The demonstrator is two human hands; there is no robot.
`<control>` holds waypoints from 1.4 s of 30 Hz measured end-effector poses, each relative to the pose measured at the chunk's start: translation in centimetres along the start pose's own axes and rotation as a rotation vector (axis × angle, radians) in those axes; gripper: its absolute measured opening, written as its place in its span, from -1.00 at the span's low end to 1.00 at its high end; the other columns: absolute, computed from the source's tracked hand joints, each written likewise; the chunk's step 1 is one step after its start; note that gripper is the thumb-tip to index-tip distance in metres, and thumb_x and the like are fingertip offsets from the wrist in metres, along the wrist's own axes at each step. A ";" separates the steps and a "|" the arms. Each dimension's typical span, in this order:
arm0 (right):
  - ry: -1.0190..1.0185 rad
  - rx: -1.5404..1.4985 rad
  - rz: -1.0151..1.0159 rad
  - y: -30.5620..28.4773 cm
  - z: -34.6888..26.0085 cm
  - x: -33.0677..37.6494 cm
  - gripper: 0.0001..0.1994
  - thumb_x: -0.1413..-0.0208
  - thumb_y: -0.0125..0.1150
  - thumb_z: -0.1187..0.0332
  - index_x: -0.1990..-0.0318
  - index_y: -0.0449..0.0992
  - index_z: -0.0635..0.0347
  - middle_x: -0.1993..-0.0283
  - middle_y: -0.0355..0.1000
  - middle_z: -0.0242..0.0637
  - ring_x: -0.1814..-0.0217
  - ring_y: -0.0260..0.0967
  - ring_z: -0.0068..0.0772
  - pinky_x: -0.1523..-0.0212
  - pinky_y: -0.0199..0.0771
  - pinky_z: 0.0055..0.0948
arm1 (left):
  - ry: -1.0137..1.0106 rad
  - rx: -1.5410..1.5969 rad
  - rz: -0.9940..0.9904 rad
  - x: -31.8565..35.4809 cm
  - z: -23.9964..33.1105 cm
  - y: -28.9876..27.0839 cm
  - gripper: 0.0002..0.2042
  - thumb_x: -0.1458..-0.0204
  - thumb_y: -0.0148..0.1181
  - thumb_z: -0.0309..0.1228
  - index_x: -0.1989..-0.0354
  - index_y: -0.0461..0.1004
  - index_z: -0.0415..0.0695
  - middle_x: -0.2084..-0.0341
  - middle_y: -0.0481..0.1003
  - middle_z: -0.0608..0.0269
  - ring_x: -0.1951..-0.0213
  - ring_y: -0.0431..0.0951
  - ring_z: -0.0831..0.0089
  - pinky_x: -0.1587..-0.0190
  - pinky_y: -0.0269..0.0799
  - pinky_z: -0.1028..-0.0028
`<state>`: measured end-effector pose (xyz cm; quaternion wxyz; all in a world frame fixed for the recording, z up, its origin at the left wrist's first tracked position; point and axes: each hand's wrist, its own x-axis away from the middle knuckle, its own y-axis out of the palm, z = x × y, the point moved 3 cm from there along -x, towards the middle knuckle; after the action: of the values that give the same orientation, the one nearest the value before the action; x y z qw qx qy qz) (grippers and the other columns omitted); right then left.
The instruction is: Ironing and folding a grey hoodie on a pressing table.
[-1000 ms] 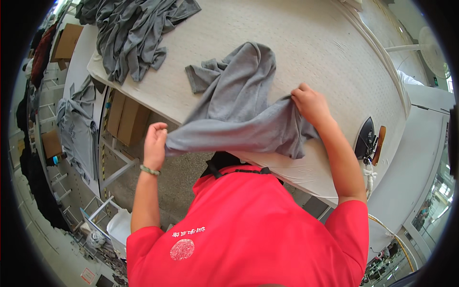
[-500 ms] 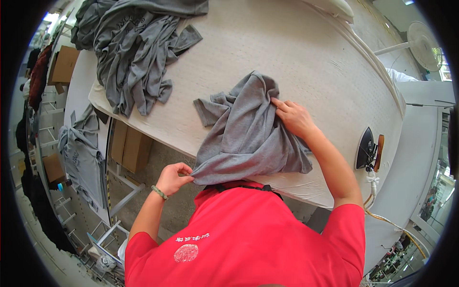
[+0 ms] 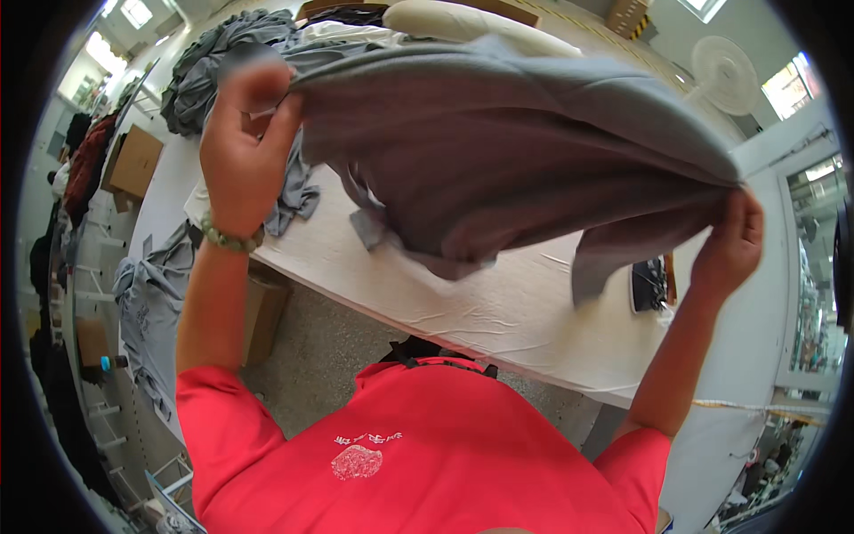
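Observation:
A grey T-shirt point(image 3: 498, 151) is stretched out in the air above the white padded table point(image 3: 454, 311), its lower part hanging in blurred folds. My left hand point(image 3: 245, 160) is closed on its left end, fingertips pinching the cloth. At the far right end, my right hand point(image 3: 734, 245) grips the other edge, fingers closed. Below the shirt near my right hand lies an iron point(image 3: 651, 285), partly hidden by the cloth. The raised shirt covers much of the table.
A heap of grey garments point(image 3: 222, 62) lies at the table's far left. Folded grey shirts point(image 3: 156, 311) rest on a lower surface at left. Cardboard boxes point(image 3: 135, 162) stand at left, another point(image 3: 265, 311) under the table. A white fan point(image 3: 725, 76) stands beyond the far right.
Both hands have risen and spread apart, lifting the grey T-shirt off the table and stretching it between them. My view has tilted up, showing more of the room.

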<state>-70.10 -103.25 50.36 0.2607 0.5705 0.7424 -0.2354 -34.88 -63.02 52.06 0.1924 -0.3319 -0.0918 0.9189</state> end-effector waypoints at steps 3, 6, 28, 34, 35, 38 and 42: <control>-0.110 0.077 0.065 -6.4 -6.4 -2.0 -0.77 -0.42 0.24 0.34 -0.07 0.63 0.28 -0.02 0.61 -0.32 -0.01 0.52 -0.55 -0.11 0.50 -0.54 | 0.282 -0.198 -0.038 -1.9 3.4 2.6 -0.85 -0.23 0.28 -0.54 0.05 0.59 -0.16 0.24 0.62 0.32 0.23 0.63 0.59 0.15 0.59 0.47; -0.191 0.246 0.105 -11.3 -11.4 -2.9 -0.78 -0.40 0.27 0.35 -0.07 0.65 0.25 -0.03 0.63 -0.29 -0.01 0.54 -0.52 -0.13 0.51 -0.53 | 0.497 -0.412 -0.122 -3.3 4.8 4.5 -0.82 -0.23 0.31 -0.45 0.02 0.60 -0.15 0.22 0.65 0.32 0.21 0.65 0.59 0.13 0.58 0.46; 0.367 0.412 0.019 -12.9 -17.0 11.8 -0.76 -0.41 0.23 0.30 0.03 0.59 0.34 0.00 0.57 -0.29 -0.01 0.46 -0.53 -0.14 0.40 -0.51 | 0.423 -0.021 -0.389 -16.0 2.6 30.4 -0.73 -0.10 0.14 -0.38 0.19 0.67 -0.30 0.50 0.65 -0.03 0.43 0.70 0.21 0.29 0.58 0.28; 0.598 0.441 0.174 -18.3 -13.0 10.8 -0.78 -0.47 0.14 0.33 -0.03 0.58 0.31 -0.03 0.56 -0.34 -0.05 0.46 -0.59 -0.18 0.39 -0.53 | 0.157 0.386 -0.809 -18.0 1.4 44.9 -0.76 -0.19 0.17 -0.42 0.16 0.68 -0.34 0.42 0.69 0.12 0.40 0.69 0.41 0.29 0.61 0.46; 0.642 0.480 0.283 -19.2 -13.3 10.2 -0.78 -0.47 0.14 0.33 -0.04 0.58 0.31 -0.04 0.56 -0.34 -0.06 0.46 -0.59 -0.17 0.41 -0.53 | 0.202 0.519 -0.810 -19.1 2.4 46.4 -0.76 -0.20 0.17 -0.43 0.16 0.67 -0.34 0.41 0.69 0.15 0.39 0.69 0.43 0.28 0.62 0.49; 0.523 0.435 0.300 -19.5 -16.0 7.4 -0.78 -0.48 0.13 0.35 -0.03 0.60 0.33 -0.01 0.58 -0.31 -0.07 0.46 -0.63 -0.16 0.39 -0.55 | 0.243 0.596 -0.848 -23.1 4.9 49.0 -0.77 -0.22 0.18 -0.44 0.14 0.67 -0.36 0.36 0.70 0.14 0.37 0.70 0.43 0.27 0.63 0.51; 0.384 0.597 0.357 -15.6 -17.6 6.2 -0.78 -0.46 0.15 0.36 -0.05 0.61 0.32 -0.04 0.59 -0.26 -0.13 0.46 -0.59 -0.16 0.40 -0.53 | 0.305 0.549 -0.782 -25.8 4.5 48.8 -0.75 -0.21 0.18 -0.43 0.11 0.68 -0.35 0.35 0.70 0.14 0.34 0.70 0.46 0.23 0.63 0.50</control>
<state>-88.64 -91.16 60.36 -0.0233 0.7750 0.5656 -0.2811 -33.85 -118.24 55.83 0.6141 -0.3404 0.0652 0.7091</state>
